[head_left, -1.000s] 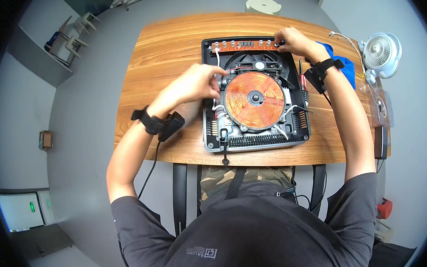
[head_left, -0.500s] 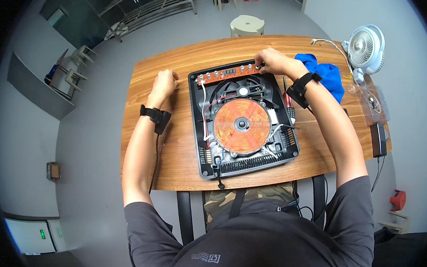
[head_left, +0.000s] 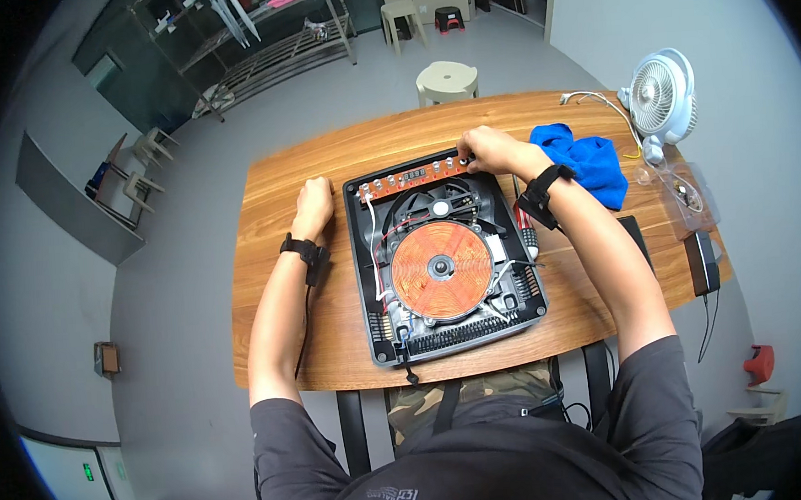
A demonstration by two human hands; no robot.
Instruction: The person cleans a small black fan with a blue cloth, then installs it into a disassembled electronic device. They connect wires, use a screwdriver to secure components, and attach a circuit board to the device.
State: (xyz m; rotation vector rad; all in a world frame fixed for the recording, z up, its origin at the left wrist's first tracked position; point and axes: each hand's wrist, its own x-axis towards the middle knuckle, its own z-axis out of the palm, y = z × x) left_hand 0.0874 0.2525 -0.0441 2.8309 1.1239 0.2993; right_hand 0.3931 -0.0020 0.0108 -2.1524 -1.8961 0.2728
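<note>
An opened induction cooker (head_left: 514, 234) lies on the wooden table in front of me, its black shell holding a round copper coil (head_left: 416, 272), a black fan (head_left: 457, 201) and several wires. Along its far edge runs an orange circuit board (head_left: 405, 178) with a small dark display and several round silvery parts. My right hand (head_left: 497, 152) is closed in a pinch at the board's right end; whatever lies between the fingertips is too small to make out. Left of the cooker, my left hand (head_left: 314, 208) rests on the table with curled fingers, their inside hidden.
Right of the cooker lie a red-and-black handled tool (head_left: 527, 228), partly behind my forearm, and a blue cloth (head_left: 583, 164). A white fan (head_left: 662, 96), a clear plastic box (head_left: 691, 197) and a black box with a cable (head_left: 702, 264) line the right edge. A stool (head_left: 447, 82) stands beyond.
The view has shifted, so the table and cooker sit lower in the picture. Both hands keep about the same places, the right at the board's end, the left beside the cooker.
</note>
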